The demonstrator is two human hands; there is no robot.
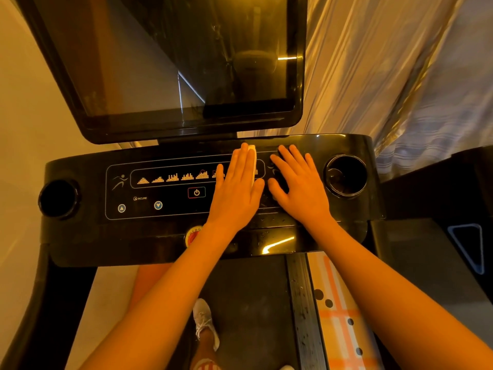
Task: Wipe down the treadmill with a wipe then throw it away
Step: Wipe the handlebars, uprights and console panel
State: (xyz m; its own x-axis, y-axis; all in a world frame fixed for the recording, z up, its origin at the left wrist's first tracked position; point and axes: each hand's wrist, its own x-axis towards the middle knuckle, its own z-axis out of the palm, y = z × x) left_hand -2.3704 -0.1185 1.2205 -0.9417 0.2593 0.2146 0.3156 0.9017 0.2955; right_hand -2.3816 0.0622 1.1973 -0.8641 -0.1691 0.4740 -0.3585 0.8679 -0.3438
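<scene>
The console [80, 236] carries little readable writing: the word "INCLINE" [140, 198] in small white letters, with an up arrow [122, 208] and a down arrow [158, 205] below it, a red-framed power symbol [196, 192], a running figure [119, 181] at the panel's left end, and a row of orange programme graphs [172, 178]. On the lower front sits a round yellow and red stop button [192, 235] showing the letters "ERG" (the rest is hidden behind the left forearm).

The left hand [236, 190] lies flat on the panel, fingers [241, 161] straight and close together, pressing the white wipe [253, 162] onto the glossy black face; only a strip of the wipe shows along the right side of the hand. The hand is not closed around it, just laid on top. The right hand [298, 182] rests just beside it, palm down, fingers [289, 158] spread loosely and holding nothing, touching the panel between the wipe and the right cup holder [346, 175]. A second cup holder [59, 198] sits at the far left.

Above stands a dark screen [170, 62], switched off. Below the console, a white shoe [205, 323] stands on the belt [253, 303], and a curtain [386, 62] hangs to the right.
</scene>
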